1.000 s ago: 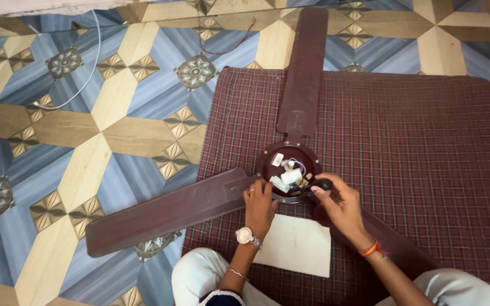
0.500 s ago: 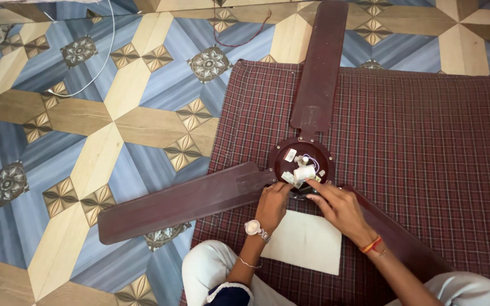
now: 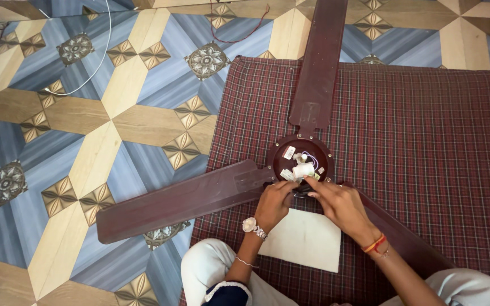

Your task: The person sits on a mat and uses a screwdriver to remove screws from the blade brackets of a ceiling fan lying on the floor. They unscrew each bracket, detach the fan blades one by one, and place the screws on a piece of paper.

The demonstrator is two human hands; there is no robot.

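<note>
A dark brown ceiling fan lies on a checked maroon cloth point(image 3: 426, 141), its round motor hub point(image 3: 299, 158) open and showing white parts and thin wires. One blade point(image 3: 319, 62) points away from me, another blade point(image 3: 182, 201) runs left over the floor. My left hand point(image 3: 272, 204), with a wristwatch, rests at the hub's near edge, fingers curled on its rim. My right hand point(image 3: 338, 204), with a red thread at the wrist, touches a white part point(image 3: 303, 170) in the hub with its fingertips. What the fingers pinch is hidden.
A white sheet point(image 3: 304, 241) lies on the cloth below my hands. Patterned blue and tan floor tiles point(image 3: 86, 130) lie to the left. A white cord point(image 3: 94, 62) and a red wire point(image 3: 239, 34) rest on the floor at the back. My knees show at the bottom.
The view has shifted, so the fan sits further right and lower. Both hands stay at the hub; the right fingers have moved up onto the white part.
</note>
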